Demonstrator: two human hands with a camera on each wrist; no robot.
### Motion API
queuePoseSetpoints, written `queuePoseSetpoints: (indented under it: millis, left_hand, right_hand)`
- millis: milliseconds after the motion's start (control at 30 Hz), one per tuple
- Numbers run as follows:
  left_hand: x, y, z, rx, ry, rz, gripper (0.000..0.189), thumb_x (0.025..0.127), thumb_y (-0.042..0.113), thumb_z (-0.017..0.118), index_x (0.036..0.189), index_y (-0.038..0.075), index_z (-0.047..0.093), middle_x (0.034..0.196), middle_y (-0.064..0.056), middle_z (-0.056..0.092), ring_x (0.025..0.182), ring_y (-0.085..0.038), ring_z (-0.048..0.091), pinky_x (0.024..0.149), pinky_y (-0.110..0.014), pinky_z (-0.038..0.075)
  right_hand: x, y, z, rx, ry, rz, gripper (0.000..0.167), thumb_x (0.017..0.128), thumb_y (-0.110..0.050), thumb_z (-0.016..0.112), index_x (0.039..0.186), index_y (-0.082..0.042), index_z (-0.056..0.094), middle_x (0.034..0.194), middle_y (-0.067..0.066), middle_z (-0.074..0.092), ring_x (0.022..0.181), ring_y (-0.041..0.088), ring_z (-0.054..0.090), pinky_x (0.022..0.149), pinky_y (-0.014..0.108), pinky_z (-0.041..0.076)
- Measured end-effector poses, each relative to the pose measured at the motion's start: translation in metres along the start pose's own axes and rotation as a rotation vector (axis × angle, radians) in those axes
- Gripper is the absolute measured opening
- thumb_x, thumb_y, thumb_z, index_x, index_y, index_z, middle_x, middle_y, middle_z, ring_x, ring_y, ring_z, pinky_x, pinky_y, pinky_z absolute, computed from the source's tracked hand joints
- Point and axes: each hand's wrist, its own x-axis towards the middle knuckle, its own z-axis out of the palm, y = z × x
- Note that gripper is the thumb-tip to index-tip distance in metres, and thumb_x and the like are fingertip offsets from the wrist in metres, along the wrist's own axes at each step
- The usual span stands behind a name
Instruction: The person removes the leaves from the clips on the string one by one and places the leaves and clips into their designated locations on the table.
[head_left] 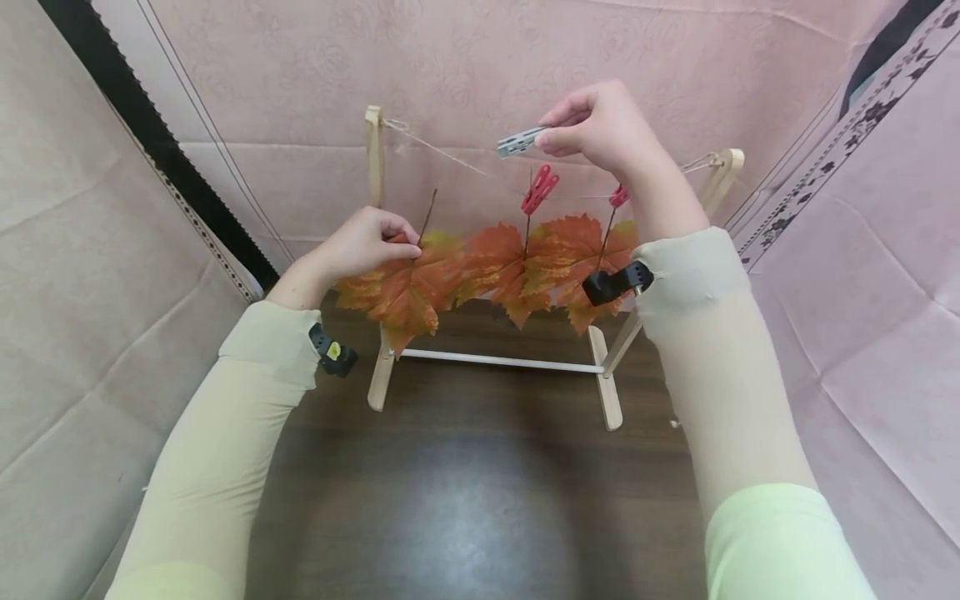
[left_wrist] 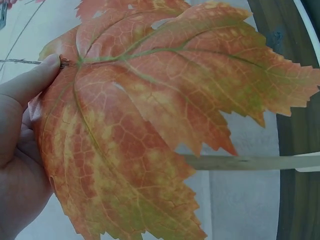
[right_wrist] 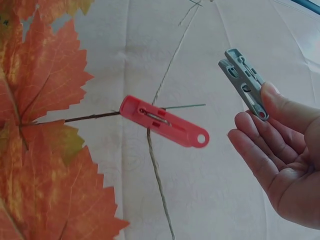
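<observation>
My left hand [head_left: 375, 242] pinches an orange artificial maple leaf [head_left: 412, 287] at the base of its stem, thumb in front. The leaf's thin dark stem sticks up past the fingers. In my right hand [head_left: 600, 125], thumb and fingertips hold a grey-blue clothespin [right_wrist: 245, 82] by one end, above the string. Below it, a red clothespin [right_wrist: 165, 122] clips the stem of another maple leaf [head_left: 498, 262] to the string [right_wrist: 157, 175]. A second red clothespin [head_left: 618, 196] holds a further leaf [head_left: 581, 250], partly behind my right wrist.
The string runs between two wooden posts [head_left: 374, 158] of a stand with wooden feet [head_left: 606, 400] and a white crossbar [head_left: 495, 360]. The stand is on a dark wooden table [head_left: 465, 483]. Pink cloth [head_left: 450, 67] hangs behind and at both sides.
</observation>
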Motion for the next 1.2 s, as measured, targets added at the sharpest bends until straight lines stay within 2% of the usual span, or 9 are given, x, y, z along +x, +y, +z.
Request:
queuePoseSetpoints:
  millis: [167,333,400,633,867,1000,1200]
  left_hand:
    - [-0.007,-0.008,0.001,-0.002,-0.027,-0.005,0.011,0.085,0.012,0.068,0.086,0.000,0.068,0.067,0.000,0.063,0.060,-0.008,0.046,0.058,-0.021,0.038]
    - [-0.017,-0.016,0.001,0.003,-0.057,-0.027,0.011,0.086,0.012,0.067,0.086,0.001,0.068,0.079,-0.006,0.069,0.063,-0.010,0.048,0.058,-0.022,0.039]
    - [-0.020,-0.018,0.000,0.009,-0.061,-0.030,0.010,0.086,0.012,0.067,0.085,0.001,0.068,0.079,-0.006,0.069,0.062,-0.010,0.047,0.057,-0.022,0.038]
    - [-0.030,-0.023,-0.002,0.023,-0.101,-0.032,0.008,0.085,0.009,0.067,0.085,0.001,0.068,0.072,-0.002,0.065,0.061,-0.010,0.045,0.058,-0.022,0.038]
    - [-0.039,-0.033,-0.004,0.050,-0.161,-0.035,0.009,0.086,0.011,0.066,0.086,0.003,0.068,0.063,0.003,0.051,0.057,-0.006,0.039,0.059,-0.022,0.036]
    - [-0.044,-0.039,-0.005,0.042,-0.205,-0.048,0.011,0.087,0.014,0.066,0.088,0.003,0.068,0.063,0.004,0.051,0.059,-0.005,0.041,0.061,-0.022,0.037]
    - [-0.053,-0.046,-0.002,-0.001,-0.256,-0.059,0.010,0.087,0.011,0.065,0.086,0.002,0.067,0.068,0.002,0.055,0.064,-0.007,0.044,0.062,-0.022,0.039]
  right_hand:
    - [-0.006,0.009,-0.007,0.036,0.008,0.019,0.020,0.080,-0.021,0.073,0.096,-0.010,0.069,0.079,-0.011,0.063,0.077,0.005,0.062,0.085,0.025,0.050]
    - [-0.014,0.020,-0.012,0.019,0.019,0.042,0.025,0.079,-0.024,0.075,0.100,-0.013,0.070,0.078,-0.014,0.064,0.082,0.006,0.060,0.086,0.029,0.042]
    - [-0.017,0.023,-0.014,0.010,0.022,0.046,0.026,0.079,-0.026,0.075,0.101,-0.014,0.070,0.078,-0.015,0.064,0.083,0.006,0.059,0.082,0.027,0.039]
    - [-0.028,0.035,-0.023,0.038,0.065,0.027,0.023,0.076,-0.023,0.078,0.096,-0.015,0.072,0.075,-0.016,0.065,0.075,0.006,0.057,0.061,0.022,0.044]
    - [-0.039,0.046,-0.029,0.080,0.064,0.028,0.024,0.075,-0.020,0.079,0.097,-0.013,0.071,0.072,-0.016,0.067,0.065,0.005,0.062,0.062,0.018,0.048]
    - [-0.045,0.053,-0.031,0.092,0.064,0.040,0.028,0.075,-0.020,0.079,0.100,-0.012,0.070,0.070,-0.017,0.067,0.066,0.006,0.065,0.068,0.017,0.045]
    - [-0.058,0.068,-0.032,0.080,0.064,0.034,0.029,0.074,-0.021,0.080,0.100,-0.015,0.070,0.075,-0.018,0.066,0.074,0.001,0.061,0.073,0.016,0.044]
